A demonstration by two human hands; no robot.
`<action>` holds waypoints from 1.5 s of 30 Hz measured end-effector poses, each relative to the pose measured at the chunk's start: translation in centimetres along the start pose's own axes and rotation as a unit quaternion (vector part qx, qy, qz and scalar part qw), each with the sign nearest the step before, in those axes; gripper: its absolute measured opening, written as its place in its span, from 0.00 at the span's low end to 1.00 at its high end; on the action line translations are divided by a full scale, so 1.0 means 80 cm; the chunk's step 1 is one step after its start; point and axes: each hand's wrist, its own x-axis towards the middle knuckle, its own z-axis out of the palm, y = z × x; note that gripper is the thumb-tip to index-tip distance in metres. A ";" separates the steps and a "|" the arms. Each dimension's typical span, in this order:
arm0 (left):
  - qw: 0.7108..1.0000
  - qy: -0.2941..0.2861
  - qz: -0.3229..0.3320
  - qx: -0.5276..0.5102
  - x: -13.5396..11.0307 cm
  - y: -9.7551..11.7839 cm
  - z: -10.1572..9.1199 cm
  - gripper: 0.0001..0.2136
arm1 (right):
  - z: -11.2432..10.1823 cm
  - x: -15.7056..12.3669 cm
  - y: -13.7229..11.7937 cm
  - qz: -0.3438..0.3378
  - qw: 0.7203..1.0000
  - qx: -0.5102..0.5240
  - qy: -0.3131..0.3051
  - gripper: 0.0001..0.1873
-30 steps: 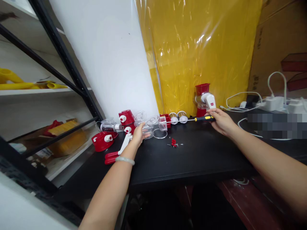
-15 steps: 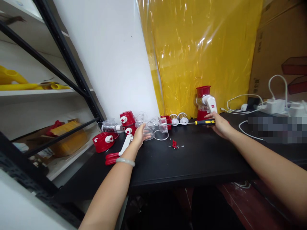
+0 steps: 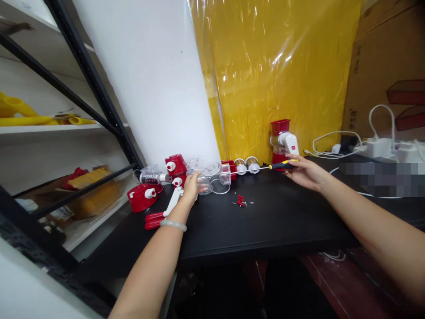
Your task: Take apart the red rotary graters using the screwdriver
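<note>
My left hand (image 3: 191,187) is closed on a clear plastic housing (image 3: 212,177) that lies on the black table (image 3: 265,221). My right hand (image 3: 303,172) grips the yellow and black handle of a screwdriver (image 3: 270,166). Its thin shaft points left toward the clear housing and a small red part (image 3: 229,168). A few small screws and a red clip (image 3: 240,199) lie between my hands. Behind the right hand stands an assembled red and white grater (image 3: 282,141).
Red and white grater parts (image 3: 146,195) and a crank handle (image 3: 162,212) lie left of my left hand. Two metal drums (image 3: 247,165) sit at the back. White chargers and cables (image 3: 375,146) are at right. Black shelving (image 3: 83,88) stands on the left, yellow film (image 3: 275,66) behind.
My right hand has lifted the screwdriver handle slightly, and the fingers have shifted on it. My left hand stays on the clear housing. The view has shifted a little.
</note>
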 end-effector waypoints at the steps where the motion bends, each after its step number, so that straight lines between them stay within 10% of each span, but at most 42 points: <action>1: 1.000 0.001 0.001 0.001 -0.001 0.000 0.000 0.17 | -0.001 0.000 0.000 0.006 1.000 0.006 0.000 0.12; 9: 1.000 0.003 -0.003 0.001 0.000 0.000 0.001 0.14 | -0.002 0.006 0.014 -0.012 0.973 -0.209 0.095 0.18; 16: 1.000 0.000 -0.004 0.002 -0.001 -0.001 0.001 0.14 | 0.008 -0.003 0.000 -0.003 0.996 -0.055 0.066 0.07; 21: 1.000 0.003 -0.007 -0.002 0.004 -0.002 -0.001 0.14 | 0.006 -0.002 0.007 0.030 0.988 -0.147 0.047 0.21; 32: 1.000 -0.002 -0.013 -0.019 0.009 -0.006 -0.004 0.16 | 0.011 -0.007 0.005 0.051 0.989 -0.126 0.062 0.03; 38: 1.000 -0.010 -0.019 -0.017 0.004 -0.004 -0.001 0.14 | 0.007 -0.005 0.011 0.104 0.969 -0.214 0.066 0.32; 45: 1.000 -0.009 -0.007 -0.022 0.008 -0.004 -0.006 0.15 | 0.002 0.000 0.019 0.031 0.980 -0.193 0.031 0.12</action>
